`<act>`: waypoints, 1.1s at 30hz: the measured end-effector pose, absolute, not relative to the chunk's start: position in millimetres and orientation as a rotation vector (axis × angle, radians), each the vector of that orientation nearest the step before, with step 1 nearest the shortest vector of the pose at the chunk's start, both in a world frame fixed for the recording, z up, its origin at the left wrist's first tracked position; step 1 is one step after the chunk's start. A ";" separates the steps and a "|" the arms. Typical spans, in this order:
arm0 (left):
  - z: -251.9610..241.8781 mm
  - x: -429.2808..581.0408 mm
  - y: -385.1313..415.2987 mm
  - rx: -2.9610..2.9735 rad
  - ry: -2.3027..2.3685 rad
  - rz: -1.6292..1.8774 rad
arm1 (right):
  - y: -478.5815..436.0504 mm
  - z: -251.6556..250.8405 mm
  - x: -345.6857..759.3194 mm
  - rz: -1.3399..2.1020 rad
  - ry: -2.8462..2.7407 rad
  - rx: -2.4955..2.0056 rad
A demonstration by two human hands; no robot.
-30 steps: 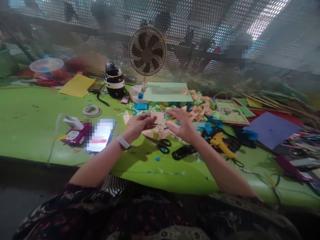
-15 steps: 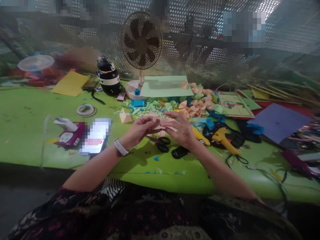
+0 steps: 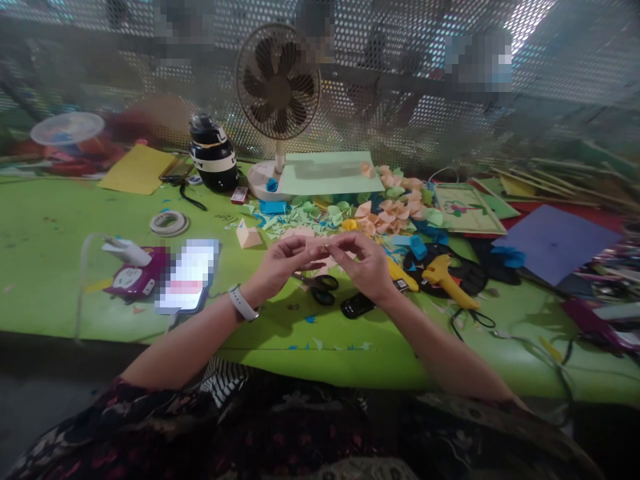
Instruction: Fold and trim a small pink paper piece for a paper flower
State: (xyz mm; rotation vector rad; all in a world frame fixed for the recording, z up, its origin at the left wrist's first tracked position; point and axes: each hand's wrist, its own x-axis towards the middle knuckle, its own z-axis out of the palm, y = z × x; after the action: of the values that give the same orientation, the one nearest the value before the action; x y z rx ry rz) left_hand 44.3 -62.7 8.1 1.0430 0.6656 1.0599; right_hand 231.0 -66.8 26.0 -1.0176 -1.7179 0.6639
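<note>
My left hand [image 3: 283, 262] and my right hand [image 3: 364, 264] meet fingertip to fingertip above the green table [image 3: 55, 267]. Both pinch a small piece of peach paper [image 3: 324, 250], most of it hidden by the fingers. A white watch [image 3: 243, 303] is on my left wrist. Black-handled scissors [image 3: 320, 287] lie just below the hands. A black oblong object [image 3: 356, 306] lies under my right wrist. A pile of folded peach, green and blue paper pieces [image 3: 385, 213] spreads behind the hands.
A yellow glue gun [image 3: 447, 280] lies at the right. A phone [image 3: 187, 275] and a charger block [image 3: 131, 267] sit at the left, with a tape roll [image 3: 169, 223] behind. A desk fan [image 3: 277, 87], a black jar [image 3: 214, 157] and purple card [image 3: 555, 241] stand further off.
The flat peach paper held up between my hands has been folded down small. Both hands have drawn together into a pinch. The view has shifted slightly.
</note>
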 end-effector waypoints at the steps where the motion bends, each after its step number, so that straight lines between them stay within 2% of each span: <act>1: 7.2 44.4 -62.8 1.060 0.667 1.067 | -67.1 25.6 230.9 0.670 -1.711 -1.016; 33: 4.6 49.3 -62.6 1.056 0.683 1.128 | -67.4 21.4 228.8 0.636 -1.694 -0.973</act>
State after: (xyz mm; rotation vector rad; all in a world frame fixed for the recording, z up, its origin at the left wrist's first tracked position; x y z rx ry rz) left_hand 49.3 -62.6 4.6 1.0565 0.6831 1.1284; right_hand 228.8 -67.4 21.4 -0.9734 -1.6937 0.6357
